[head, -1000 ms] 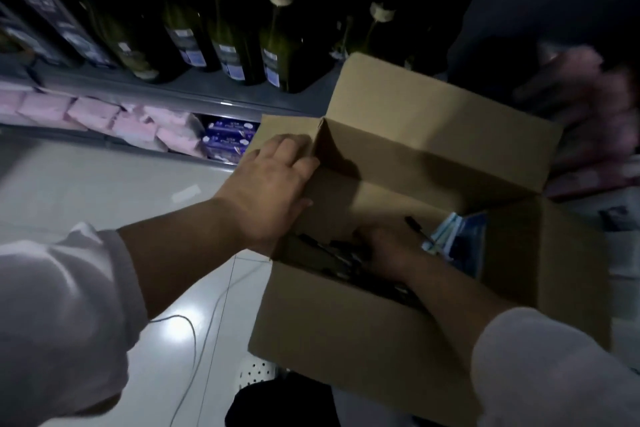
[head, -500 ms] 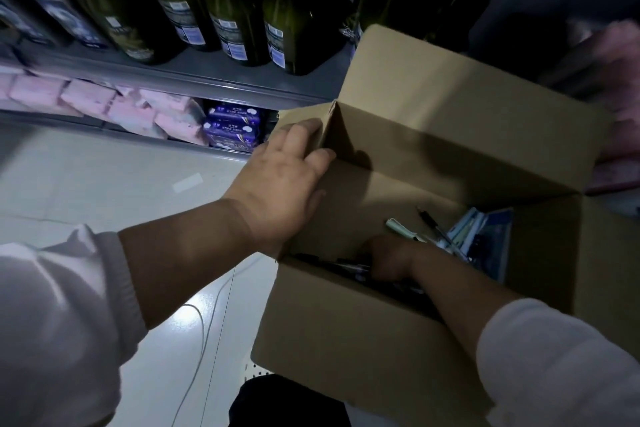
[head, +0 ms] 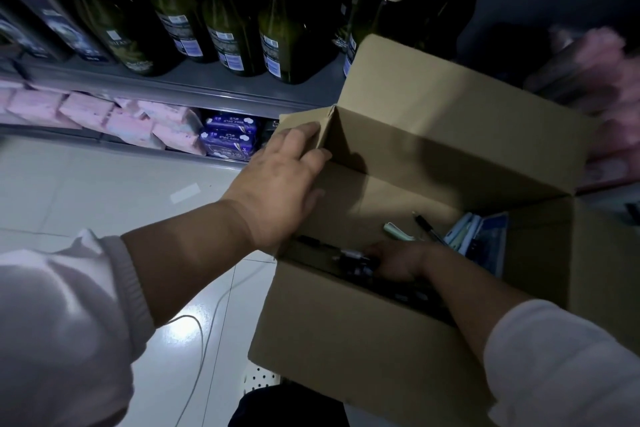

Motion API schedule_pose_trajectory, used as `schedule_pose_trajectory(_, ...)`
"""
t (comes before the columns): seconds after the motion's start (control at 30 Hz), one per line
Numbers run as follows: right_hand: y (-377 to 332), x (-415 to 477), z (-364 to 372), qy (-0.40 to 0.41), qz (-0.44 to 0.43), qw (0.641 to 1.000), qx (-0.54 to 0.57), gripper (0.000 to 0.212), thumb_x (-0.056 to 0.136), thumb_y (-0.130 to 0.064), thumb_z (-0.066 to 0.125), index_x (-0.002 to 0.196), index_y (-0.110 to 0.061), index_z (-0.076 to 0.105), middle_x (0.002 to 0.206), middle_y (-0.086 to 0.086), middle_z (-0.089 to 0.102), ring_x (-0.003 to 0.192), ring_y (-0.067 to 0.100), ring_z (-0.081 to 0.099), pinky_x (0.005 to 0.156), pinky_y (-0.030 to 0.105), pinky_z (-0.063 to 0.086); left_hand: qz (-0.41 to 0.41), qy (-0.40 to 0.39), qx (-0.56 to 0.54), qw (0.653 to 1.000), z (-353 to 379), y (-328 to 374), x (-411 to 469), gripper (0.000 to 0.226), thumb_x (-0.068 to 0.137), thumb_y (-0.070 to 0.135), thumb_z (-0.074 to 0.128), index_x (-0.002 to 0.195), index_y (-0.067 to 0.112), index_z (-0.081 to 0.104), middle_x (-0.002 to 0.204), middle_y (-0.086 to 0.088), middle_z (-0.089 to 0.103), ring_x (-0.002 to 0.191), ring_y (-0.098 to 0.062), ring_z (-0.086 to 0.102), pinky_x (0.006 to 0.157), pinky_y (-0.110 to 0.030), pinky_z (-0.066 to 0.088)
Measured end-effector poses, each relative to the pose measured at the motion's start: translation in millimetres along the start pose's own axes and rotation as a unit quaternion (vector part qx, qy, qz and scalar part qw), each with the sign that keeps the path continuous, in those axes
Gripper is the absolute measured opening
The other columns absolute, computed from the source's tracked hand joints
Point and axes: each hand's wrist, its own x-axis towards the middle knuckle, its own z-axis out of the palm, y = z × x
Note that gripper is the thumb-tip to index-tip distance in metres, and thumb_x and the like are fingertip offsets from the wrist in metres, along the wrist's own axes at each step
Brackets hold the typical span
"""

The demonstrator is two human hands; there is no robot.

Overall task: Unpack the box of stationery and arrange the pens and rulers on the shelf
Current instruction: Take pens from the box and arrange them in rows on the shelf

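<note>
An open brown cardboard box (head: pixel 349 333) fills the lower right, its flaps standing up. My left hand (head: pixel 280 184) rests flat on the box's left flap and wall, fingers straight. My right hand (head: pixel 398 258) is down inside the box, fingers curled around a bunch of dark pens (head: pixel 353 260) near the front wall. A pale green pen (head: pixel 398 231) and a black pen (head: pixel 427 227) lie loose further in. Blue and white packets (head: pixel 481 236) stand against the right side. The box bottom is dark and partly hidden.
A grey shelf (head: pixel 207 83) behind the box carries dark green bottles (head: pixel 284 31). The lower shelf holds pink packs (head: pixel 131 121) and purple packs (head: pixel 228 140). A thin white cable (head: pixel 204 333) runs over the pale tiled floor. Blurred pink goods (head: pixel 609 87) sit at the right.
The view has tilted so the box sits lower and more to the right. My right hand has shifted toward the front of the box onto the dark pens. My left hand stays on the flap.
</note>
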Motion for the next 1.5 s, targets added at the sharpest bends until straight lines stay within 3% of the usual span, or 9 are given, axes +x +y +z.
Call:
schedule_pose_trajectory(0.23,-0.4,-41.4,-17.0,0.095,-0.019,0.985,0.145,0.046,0.096,-0.026,0.053,0.14,-0.03,0.042,0.141,0.0,0.045,0.128,0.021,0.043,0.104,0.033,0.034,-0.003,-0.014,0.008,1.0,-18.0,8.1,-5.1,0.063,0.09,0.037,0.056,0.146,0.017,0.034,0.157,-0.009,0.016,0.144,-0.027,0.014,0.118,-0.042,0.019)
schedule_pose_trajectory(0.33,-2.9,-61.8,-26.2,0.131,-0.015,0.985,0.112,0.046,0.096,-0.027,0.054,0.14,-0.026,0.042,0.143,0.002,0.044,0.129,0.023,0.042,0.104,0.032,0.033,-0.011,-0.017,0.009,1.0,-34.7,16.5,-8.7,0.065,0.091,0.038,0.055,0.147,0.017,0.03,0.157,-0.009,0.017,0.144,-0.027,0.015,0.119,-0.04,0.017)
schedule_pose_trajectory(0.57,-4.5,-130.8,-50.2,0.188,-0.078,0.957,0.205,0.01,0.09,-0.025,0.059,0.09,-0.033,0.052,0.105,-0.003,0.059,0.101,0.017,0.056,0.09,0.035,0.045,-0.005,-0.03,-0.027,0.999,-92.6,66.2,-17.4,0.068,0.091,0.041,0.055,0.149,0.019,0.026,0.155,-0.006,0.024,0.141,-0.023,0.022,0.114,-0.03,0.019)
schedule_pose_trajectory(0.67,-7.2,-170.8,-64.0,0.208,-0.117,0.928,0.287,0.012,0.089,-0.02,0.058,0.092,-0.031,0.054,0.097,-0.007,0.062,0.096,0.015,0.058,0.092,0.035,0.045,-0.004,-0.032,-0.069,0.997,-118.9,90.2,-23.6,0.066,0.091,0.04,0.056,0.147,0.018,0.028,0.15,-0.006,0.033,0.137,-0.022,0.03,0.109,-0.028,0.025)
schedule_pose_trajectory(0.87,-15.4,-262.2,-98.6,0.229,-0.226,0.784,0.531,0.015,0.095,0.0,0.046,0.091,-0.014,0.051,0.08,0.004,0.056,0.073,0.014,0.054,0.067,0.026,0.044,-0.071,-0.098,-0.25,0.961,-163.1,143.6,-30.9,0.073,0.089,0.045,0.057,0.149,0.021,0.022,0.147,-0.008,0.039,0.131,-0.021,0.043,0.104,-0.03,0.038)
schedule_pose_trajectory(1.07,-25.8,-329.0,-120.6,0.243,-0.282,0.646,0.666,0.021,0.099,-0.001,0.037,0.087,-0.014,0.049,0.074,0.001,0.058,0.073,0.015,0.055,0.064,0.029,0.046,-0.117,-0.145,-0.425,0.886,-200.7,201.3,-29.1,0.079,0.086,0.051,0.06,0.149,0.022,0.021,0.139,-0.003,0.049,0.123,-0.02,0.05,0.105,-0.036,0.04)
schedule_pose_trajectory(1.2,-36.0,-360.0,-121.2,0.266,-0.295,0.582,0.71,0.02,0.099,-0.003,0.04,0.089,-0.014,0.054,0.08,0.003,0.061,0.076,0.016,0.059,0.064,0.032,0.049,-0.108,-0.159,-0.497,0.846,-231.5,230.0,-33.8,0.043,0.089,0.036,0.062,0.127,0.024,0.047,0.108,-0.002,0.064,0.097,-0.018,0.06,0.081,-0.035,0.05)
schedule_pose_trajectory(1.33,-45.6,-386.9,-113.7,0.295,-0.29,0.517,0.749,0.019,0.1,-0.004,0.041,0.091,-0.013,0.055,0.083,0.004,0.062,0.083,0.018,0.06,0.067,0.034,0.048,-0.102,-0.142,-0.525,0.833,-251.8,245.6,-42.1,0.02,0.094,0.017,0.054,0.113,0.014,0.05,0.081,-0.009,0.058,0.07,-0.021,0.055,0.064,-0.033,0.044)
schedule_pose_trajectory(1.5,-53.9,-419.8,-94.4,0.345,-0.278,0.44,0.782,0.018,0.101,-0.008,0.039,0.093,-0.008,0.054,0.082,0.011,0.062,0.072,0.022,0.064,0.065,0.038,0.052,-0.064,-0.129,-0.508,0.849,-275.6,259.1,-59.9,0.009,0.1,0.026,0.044,0.1,0.019,0.05,0.077,-0.005,0.052,0.053,-0.013,0.046,0.045,-0.022,0.036)
